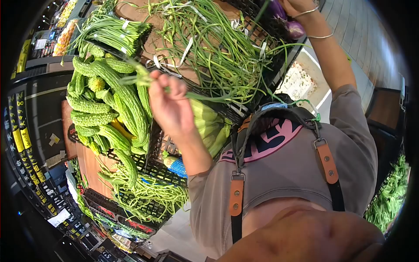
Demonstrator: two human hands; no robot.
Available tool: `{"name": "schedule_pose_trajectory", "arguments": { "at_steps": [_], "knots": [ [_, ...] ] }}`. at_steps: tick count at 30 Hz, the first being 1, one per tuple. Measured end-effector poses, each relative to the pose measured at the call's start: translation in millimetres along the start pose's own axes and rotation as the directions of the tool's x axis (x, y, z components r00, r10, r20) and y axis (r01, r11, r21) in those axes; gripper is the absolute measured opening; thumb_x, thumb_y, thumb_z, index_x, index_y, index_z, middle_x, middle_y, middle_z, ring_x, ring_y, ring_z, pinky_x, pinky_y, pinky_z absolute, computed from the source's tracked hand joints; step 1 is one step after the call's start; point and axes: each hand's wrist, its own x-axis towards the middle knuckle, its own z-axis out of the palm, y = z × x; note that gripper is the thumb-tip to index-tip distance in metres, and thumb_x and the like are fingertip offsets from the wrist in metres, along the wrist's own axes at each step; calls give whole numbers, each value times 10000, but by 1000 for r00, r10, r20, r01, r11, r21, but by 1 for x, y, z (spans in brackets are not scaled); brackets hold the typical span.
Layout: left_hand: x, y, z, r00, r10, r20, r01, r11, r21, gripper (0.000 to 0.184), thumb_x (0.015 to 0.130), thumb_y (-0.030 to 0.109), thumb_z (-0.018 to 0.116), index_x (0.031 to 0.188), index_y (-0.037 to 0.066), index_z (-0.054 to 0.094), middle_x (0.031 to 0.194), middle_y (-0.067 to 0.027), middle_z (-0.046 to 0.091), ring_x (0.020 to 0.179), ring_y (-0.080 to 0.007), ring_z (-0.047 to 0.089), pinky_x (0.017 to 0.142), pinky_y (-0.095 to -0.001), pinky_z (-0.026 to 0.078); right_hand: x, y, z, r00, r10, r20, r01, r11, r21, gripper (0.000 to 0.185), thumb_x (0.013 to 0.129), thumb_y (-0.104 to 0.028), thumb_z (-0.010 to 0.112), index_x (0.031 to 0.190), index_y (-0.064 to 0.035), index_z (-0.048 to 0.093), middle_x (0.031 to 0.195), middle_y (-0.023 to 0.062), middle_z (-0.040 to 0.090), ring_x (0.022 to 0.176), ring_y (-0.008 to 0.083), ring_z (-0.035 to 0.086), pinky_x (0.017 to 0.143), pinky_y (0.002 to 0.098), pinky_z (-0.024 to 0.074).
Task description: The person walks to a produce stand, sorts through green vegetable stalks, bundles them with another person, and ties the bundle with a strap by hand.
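My left hand (168,101) is raised over the produce, its fingers closed on a green garlic scape. One end of the garlic scape (207,98) trails right; the other end, above my fingers, is blurred. Behind that hand lies a loose heap of garlic scapes (209,48), with white paper bands among them. At the top edge is my right hand (298,6), with bracelets on the wrist, close to purple eggplants (295,29). Its fingers are mostly cut off by the frame, so I cannot tell whether it holds anything.
Bitter melons (115,96) fill a black crate to the left, with bundled green stems (115,35) behind. Long green beans (146,196) lie in a lower crate, near pale green squash-like vegetables (203,122). Price boards (26,153) line the left; leafy greens (388,196) stand at right.
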Motion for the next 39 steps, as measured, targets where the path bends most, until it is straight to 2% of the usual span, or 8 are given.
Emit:
{"name": "schedule_pose_trajectory", "arguments": {
  "at_steps": [3, 5, 8, 11, 15, 18, 26, 39],
  "knots": [
    [-6, -37, 13, 985, -170, 25, 170, 985, -21, 134, 915, 158, 487, 965, 41, 529, 727, -4, 463, 595, -100, 370, 523, -231, 313, 5, -37, 52, 945, -261, 198, 320, 611, -724, 193, 916, -180, 448, 867, -10, 524, 665, 74, 614, 592, 162, 580, 574, 286, 456],
    [-12, -62, 12, 957, -291, -10, 289, 954, -86, 119, 921, 173, 478, 932, 69, 535, 692, 7, 455, 554, -102, 358, 496, -235, 305, 6, -44, 71, 937, -264, 228, 325, 425, -845, 176, 894, -164, 470, 881, 2, 528, 663, 75, 610, 612, 166, 576, 599, 296, 446],
    [-15, -95, -5, 891, -451, -55, 433, 880, -196, 133, 928, 203, 461, 890, 91, 521, 651, 9, 442, 516, -109, 348, 463, -241, 287, 9, -38, 90, 982, -146, 123, 188, 638, -747, 171, 907, -160, 467, 869, -4, 527, 655, 53, 605, 502, 112, 530, 488, 244, 419],
    [-17, -115, -22, 854, -513, -79, 483, 842, -241, 145, 939, 208, 435, 875, 92, 495, 656, -13, 452, 546, -159, 413, 475, -266, 344, -1, -17, 95, 979, -118, 163, 167, 930, -327, 149, 919, -175, 464, 908, -43, 534, 660, 49, 606, 457, 97, 495, 440, 199, 393],
    [-8, -117, -34, 868, -484, -110, 438, 851, -288, 188, 956, 208, 379, 882, 73, 487, 885, -122, 594, 857, -308, 583, 672, -369, 484, -49, 22, 88, 941, -149, 304, 211, 960, -182, 222, 948, -225, 418, 929, -23, 506, 631, -7, 477, 536, 73, 467, 489, 207, 381],
    [3, -106, -24, 898, -415, -145, 355, 879, -318, 210, 961, 211, 358, 928, 44, 479, 992, -168, 580, 956, -345, 565, 865, -438, 467, -93, 42, 63, 860, 243, 448, -70, 927, -368, 181, 936, -197, 417, 907, -31, 483, 707, 26, 520, 620, 104, 495, 569, 238, 416],
    [5, -113, -33, 942, -302, -146, 250, 921, -298, 158, 955, 199, 393, 981, 62, 469, 851, -107, 559, 825, -275, 560, 751, -405, 464, -161, 64, 13, 869, 471, 149, -348, 797, -493, 141, 929, -150, 433, 876, -27, 474, 671, 2, 486, 587, 64, 448, 541, 212, 381],
    [1, -106, -16, 988, -140, -66, 137, 989, -49, 161, 947, 181, 432, 1049, 57, 451, 816, -80, 550, 730, -224, 530, 635, -339, 423, -171, 71, 5, 822, 552, 141, -352, 687, -635, 153, 884, -154, 465, 796, -31, 490, 570, 18, 500, 533, 90, 478, 526, 243, 380]
  ]
}}
